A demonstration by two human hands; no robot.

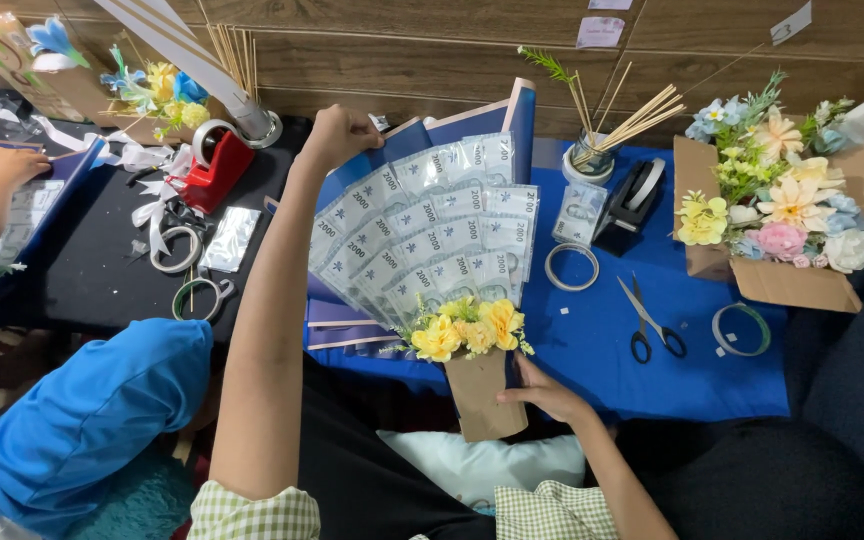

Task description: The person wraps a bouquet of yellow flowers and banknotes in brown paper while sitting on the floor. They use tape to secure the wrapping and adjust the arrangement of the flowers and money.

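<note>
A fan-shaped bouquet of wrapped banknotes [430, 232] lies on the blue table cover, backed by dark blue paper, with yellow artificial flowers [469, 328] at its base. Its brown paper handle [482, 393] points toward me. My right hand [544, 391] grips that handle from the right side. My left hand [337, 134] reaches far up to the bouquet's top left edge, fingers closed on the blue backing paper there.
Black-handled scissors [650, 322], tape rolls [572, 267], a black tape dispenser [632, 196] and a cup of wooden sticks [592, 150] lie right of the bouquet. A cardboard box of artificial flowers [777, 205] sits far right. A red tape dispenser [214, 165] stands at left, beside a co-worker in a blue sleeve [82, 420].
</note>
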